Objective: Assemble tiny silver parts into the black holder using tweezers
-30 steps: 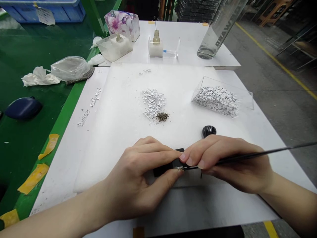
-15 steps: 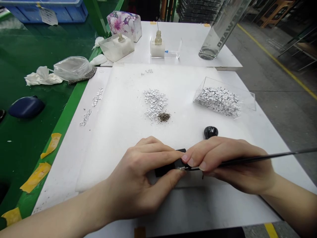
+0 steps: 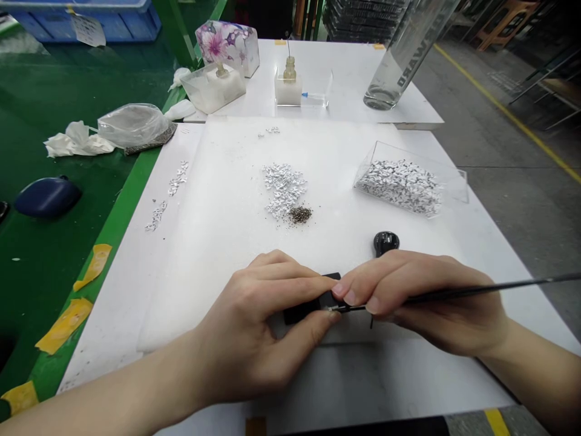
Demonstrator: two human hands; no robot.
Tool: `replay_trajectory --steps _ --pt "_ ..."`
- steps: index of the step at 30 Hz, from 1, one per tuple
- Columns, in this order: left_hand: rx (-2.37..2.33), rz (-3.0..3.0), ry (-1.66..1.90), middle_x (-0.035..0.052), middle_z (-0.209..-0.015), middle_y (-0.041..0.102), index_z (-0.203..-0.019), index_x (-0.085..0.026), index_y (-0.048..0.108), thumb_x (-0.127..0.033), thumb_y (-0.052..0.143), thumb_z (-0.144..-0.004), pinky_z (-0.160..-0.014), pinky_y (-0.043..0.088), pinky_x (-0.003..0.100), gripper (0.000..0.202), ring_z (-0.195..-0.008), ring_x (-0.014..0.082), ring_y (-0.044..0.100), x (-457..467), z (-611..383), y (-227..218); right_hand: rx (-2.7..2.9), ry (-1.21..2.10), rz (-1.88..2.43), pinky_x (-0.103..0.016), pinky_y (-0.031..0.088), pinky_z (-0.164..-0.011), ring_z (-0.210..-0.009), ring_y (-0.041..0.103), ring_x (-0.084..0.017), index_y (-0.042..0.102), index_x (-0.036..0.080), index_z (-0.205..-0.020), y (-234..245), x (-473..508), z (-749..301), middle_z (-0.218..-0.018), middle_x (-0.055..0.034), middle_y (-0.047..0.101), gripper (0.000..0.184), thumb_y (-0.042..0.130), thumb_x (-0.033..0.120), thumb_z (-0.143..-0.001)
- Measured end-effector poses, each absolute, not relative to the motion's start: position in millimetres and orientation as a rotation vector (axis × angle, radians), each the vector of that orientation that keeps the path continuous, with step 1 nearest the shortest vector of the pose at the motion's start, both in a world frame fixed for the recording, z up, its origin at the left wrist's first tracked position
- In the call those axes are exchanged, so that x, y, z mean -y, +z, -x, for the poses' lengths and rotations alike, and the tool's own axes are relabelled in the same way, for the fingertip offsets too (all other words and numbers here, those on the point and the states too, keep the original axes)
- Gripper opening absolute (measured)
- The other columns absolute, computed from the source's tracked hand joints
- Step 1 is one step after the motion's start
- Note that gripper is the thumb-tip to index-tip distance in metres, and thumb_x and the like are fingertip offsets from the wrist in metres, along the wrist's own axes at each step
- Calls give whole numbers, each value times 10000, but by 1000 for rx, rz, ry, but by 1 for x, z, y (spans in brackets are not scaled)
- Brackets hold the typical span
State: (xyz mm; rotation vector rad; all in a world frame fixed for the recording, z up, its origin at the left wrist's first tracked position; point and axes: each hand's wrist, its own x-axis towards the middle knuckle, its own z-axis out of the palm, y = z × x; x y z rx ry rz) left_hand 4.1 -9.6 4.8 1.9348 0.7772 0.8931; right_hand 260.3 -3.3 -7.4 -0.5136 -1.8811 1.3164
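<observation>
My left hand (image 3: 267, 309) is closed around a small black block (image 3: 299, 312) low on the white mat, thumb and fingers gripping its sides. My right hand (image 3: 422, 297) is closed on long, thin black tweezers (image 3: 517, 284), its fingertips meeting the block's right end. A tiny silvery part (image 3: 333, 309) shows at the tweezer tips beside my left thumb; its exact shape is too small to make out. Just beyond my right hand lies a round black knob-like handle (image 3: 385, 242), partly covered by the fingers. Ahead are a heap of small silvery-white pieces (image 3: 285, 188) and a heap of tiny dark brown pieces (image 3: 300, 214).
A clear tray (image 3: 460, 184) of white-grey pieces stands on the right. Behind the mat (image 3: 218, 242) are a small bottle (image 3: 289, 69) in a clear box, a flowered tissue box (image 3: 227, 45) and a tall glass cylinder (image 3: 385, 91). Plastic bags (image 3: 134, 124) lie left.
The tweezers' tips and the right hand have shifted very slightly at the block. Both hands keep their hold; everything else stays in place.
</observation>
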Motion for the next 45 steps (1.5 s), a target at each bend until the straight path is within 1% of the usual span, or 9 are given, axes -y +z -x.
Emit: replay_trajectory --steps 5,10,20,25,31,37,40,43,45 --pt "-768 -1911 940 34 -1035 833 -1144 -195 820 -94 729 -931 -884 581 300 253 -887 158 729 10 -3 5 1899 1295 510 -321 653 -1028 -1158 766 -200 747 225 -1247 -6 3 -261 -1211 -61 794 302 707 65 -995" --pt "-782 -1930 885 48 -1016 836 -1103 -177 824 -82 726 -928 -872 589 304 222 -874 161 738 9 -4 8 1904 1283 521 -321 662 -1003 -1124 781 -214 763 228 -1221 -6 2 -260 -1185 -73 806 283 729 81 -981" --pt "-772 -1925 889 49 -1022 841 -1103 -180 823 -80 728 -930 -869 588 313 221 -882 165 747 8 -3 9 1898 1294 540 -351 666 -1012 -1129 780 -224 759 252 -1253 -6 5 -261 -1201 -77 807 305 702 89 -1002" --pt "-784 -1929 892 61 -1005 835 -1081 -156 821 -85 724 -931 -869 587 318 192 -872 168 742 9 -4 9 1930 1261 580 -289 660 -1015 -1133 788 -199 773 241 -1227 1 7 -261 -1199 -63 811 299 719 71 -987" --pt "-796 -1950 912 64 -974 826 -1047 -167 817 -72 717 -920 -837 595 328 187 -843 182 721 9 -3 7 2022 1224 540 -281 631 -1063 -1173 779 -206 772 199 -1224 10 5 -262 -1192 -92 809 302 709 36 -977" --pt "-784 -1969 916 54 -966 828 -1070 -201 820 -85 720 -920 -814 594 320 214 -831 186 711 9 -3 5 2053 1156 481 -311 631 -1055 -1156 779 -216 765 191 -1228 9 0 -260 -1146 -112 815 244 691 103 -1013" --pt "-771 -1955 954 56 -995 830 -1113 -216 818 -99 711 -933 -816 593 318 240 -847 184 713 10 -3 2 2032 1178 507 -291 637 -1017 -1118 781 -205 778 180 -1173 5 0 -259 -1134 -108 814 198 695 102 -1010" --pt "-781 -1968 954 61 -990 834 -1126 -215 815 -114 710 -935 -810 596 329 240 -842 192 720 10 -3 1 1842 1224 598 -320 664 -922 -1018 783 -212 790 230 -1117 1 0 -258 -1058 -77 815 136 747 184 -996" --pt "-801 -1996 933 69 -994 840 -1127 -197 808 -118 716 -930 -823 604 345 232 -855 203 733 10 -3 2 1744 1133 657 -373 662 -908 -1037 762 -234 794 283 -1117 -1 0 -258 -1085 -64 795 138 758 235 -993"
